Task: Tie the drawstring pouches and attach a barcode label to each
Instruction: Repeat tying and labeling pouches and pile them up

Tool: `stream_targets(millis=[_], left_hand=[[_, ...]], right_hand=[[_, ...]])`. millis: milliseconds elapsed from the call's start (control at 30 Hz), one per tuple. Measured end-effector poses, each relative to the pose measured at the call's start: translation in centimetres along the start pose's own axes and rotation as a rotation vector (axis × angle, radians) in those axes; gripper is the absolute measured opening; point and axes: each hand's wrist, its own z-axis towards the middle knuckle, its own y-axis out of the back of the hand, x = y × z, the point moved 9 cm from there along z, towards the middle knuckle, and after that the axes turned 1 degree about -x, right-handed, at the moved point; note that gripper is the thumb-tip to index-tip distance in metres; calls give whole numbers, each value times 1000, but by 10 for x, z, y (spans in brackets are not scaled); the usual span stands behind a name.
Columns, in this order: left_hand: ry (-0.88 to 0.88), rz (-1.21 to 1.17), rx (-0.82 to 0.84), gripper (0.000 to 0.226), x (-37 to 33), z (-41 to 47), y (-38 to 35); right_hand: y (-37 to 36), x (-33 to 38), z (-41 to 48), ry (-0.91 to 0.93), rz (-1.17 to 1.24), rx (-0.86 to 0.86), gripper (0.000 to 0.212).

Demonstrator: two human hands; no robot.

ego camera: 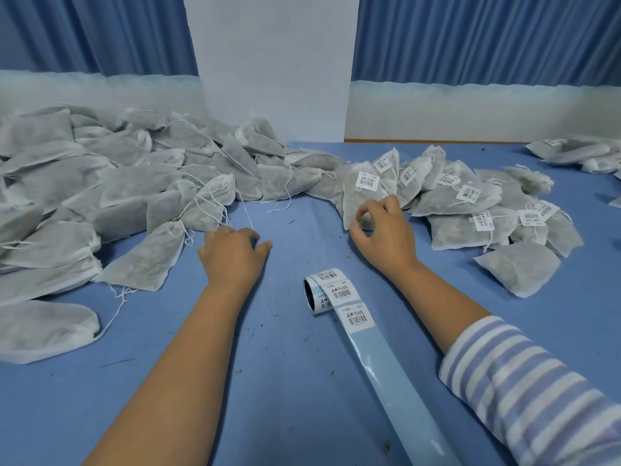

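Blue table (295, 391) bears unlabelled pouches (111, 183) heaped left, labelled pouches (447, 200) right, and a label roll (319, 294) between the forearms. Left hand (232, 257) curls its fingers round a taut string (246, 213) from the left heap. Right hand (386, 233) rests half-open, thumb and forefinger apart, on the nearest labelled pouch's lower edge.

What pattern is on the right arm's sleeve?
Blue and white stripes on the sleeve, clearest in the head view.

Grey pouches (141, 260); blue table (295, 381); striped sleeve (524, 381)
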Motion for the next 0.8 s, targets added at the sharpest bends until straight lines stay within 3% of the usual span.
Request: stream_targets(millis=[167,367,600,800], left_hand=[[24,-31,-69,25,1,-2,7],[21,-93,-38,28,1,2,3],[-299,-514,-49,13,-54,-14,32],[-468,-715,-19,8,-89,-38,52]], right_hand=[[-9,17,-7,85,38,105,10],[-17,18,-8,119,32,185,12],[-15,22,-8,97,190,203,11],[-17,59,-5,94,589,369,43]])
